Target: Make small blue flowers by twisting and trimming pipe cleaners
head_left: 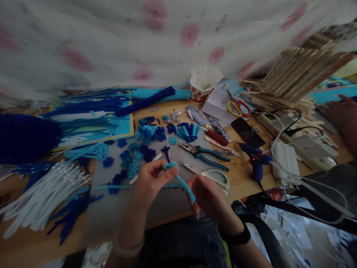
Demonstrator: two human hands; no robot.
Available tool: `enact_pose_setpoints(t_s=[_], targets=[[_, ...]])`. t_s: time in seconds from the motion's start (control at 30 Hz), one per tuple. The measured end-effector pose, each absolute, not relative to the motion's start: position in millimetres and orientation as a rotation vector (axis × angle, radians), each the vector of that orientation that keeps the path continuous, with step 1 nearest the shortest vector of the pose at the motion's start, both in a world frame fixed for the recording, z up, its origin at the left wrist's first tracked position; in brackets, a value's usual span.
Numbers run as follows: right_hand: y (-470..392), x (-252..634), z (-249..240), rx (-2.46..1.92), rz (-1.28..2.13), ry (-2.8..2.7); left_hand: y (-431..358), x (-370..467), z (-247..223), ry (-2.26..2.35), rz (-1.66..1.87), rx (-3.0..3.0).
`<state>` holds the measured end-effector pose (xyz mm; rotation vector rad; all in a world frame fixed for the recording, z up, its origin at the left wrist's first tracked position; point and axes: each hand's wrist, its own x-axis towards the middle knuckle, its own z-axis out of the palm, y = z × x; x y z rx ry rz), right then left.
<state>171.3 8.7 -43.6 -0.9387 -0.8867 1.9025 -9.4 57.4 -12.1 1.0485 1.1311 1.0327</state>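
Observation:
My left hand (154, 178) pinches a light blue pipe cleaner (182, 182) between thumb and fingertips. Small loops are bent at its upper end, and the tail slants down toward my right hand (205, 195). That hand is loosely open beside the tail, its fingers stretched out and slightly blurred; whether they touch it I cannot tell. Just beyond the left fingertips lies a dark blue pipe cleaner piece (165, 152). White-handled scissors (216, 176) and teal-handled pliers (209, 154) lie beyond my right hand. Light and dark blue fuzzy flowers (135, 168) are spread on the grey mat (111, 212).
At the right are a blue glue gun (255, 158), a phone (247, 132), a power strip (301, 149) with cables, and another person's hand (341, 115). White pearl-tipped stems (47, 197) lie left. A paper cup (199, 91) and red-yellow scissors (238, 106) stand behind.

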Motion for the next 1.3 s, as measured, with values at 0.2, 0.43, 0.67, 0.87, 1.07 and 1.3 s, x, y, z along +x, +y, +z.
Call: enact_pose_setpoints(t_s=[0.2, 0.43, 0.67, 0.87, 1.07, 1.3], targets=[[2.4, 157.1, -60.7, -0.124, 2.634, -0.117, 56.7, -13.0, -9.5, 1.003, 1.1, 1.18], [2.5, 153.0, -37.5, 0.189, 2.611, 0.114, 59.0, -17.0, -16.9, 0.91, 1.132, 1.206], [-2.3, 154.1, -38.1, -0.731, 2.066, -0.584, 58.7, -21.4, -14.1, 1.047, 1.119, 1.192], [0.3, 174.5, -30.9, -1.08, 0.327, -1.967, 55.9, -16.1, -12.2, 1.313, 0.946, 1.114], [3.7, 185.4, -30.6, -1.025, -0.033, -2.122, 64.0, -17.6, -16.3, 1.376, 0.915, 0.979], [4.5, 192.5, -31.0, -1.351, 0.447, -1.781, 72.4, -35.9, -18.0, 1.337, 1.074, 1.081]])
